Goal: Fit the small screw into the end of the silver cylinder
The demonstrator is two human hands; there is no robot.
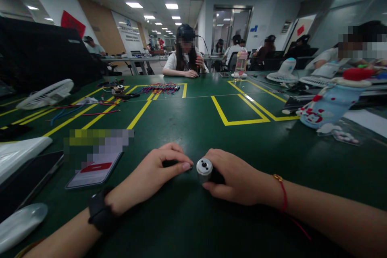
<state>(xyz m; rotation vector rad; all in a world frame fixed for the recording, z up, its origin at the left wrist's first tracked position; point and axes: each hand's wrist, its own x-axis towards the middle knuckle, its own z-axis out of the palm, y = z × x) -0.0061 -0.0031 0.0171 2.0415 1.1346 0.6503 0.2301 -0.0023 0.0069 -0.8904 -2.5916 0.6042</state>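
Observation:
My right hand (231, 175) is wrapped around a small silver motor (204, 168), a metal cylinder standing on the green table. Its round top face shows a centre hole and small dark holes. Just to its left, my left hand (169, 163) is closed in a pinch, thumb against forefinger. A tiny dark bit shows at those fingertips, too small to name. The fingertips are close to the motor but apart from it. A phone (99, 165) lies to the left of my left hand.
Wires (160, 88) lie in a bundle farther back, beside yellow tape lines (248, 122). A white fan (46, 93) lies at left, with a mouse (22, 225) nearer. At right stands a blue bottle (329, 102). A person (184, 54) sits opposite, holding something red.

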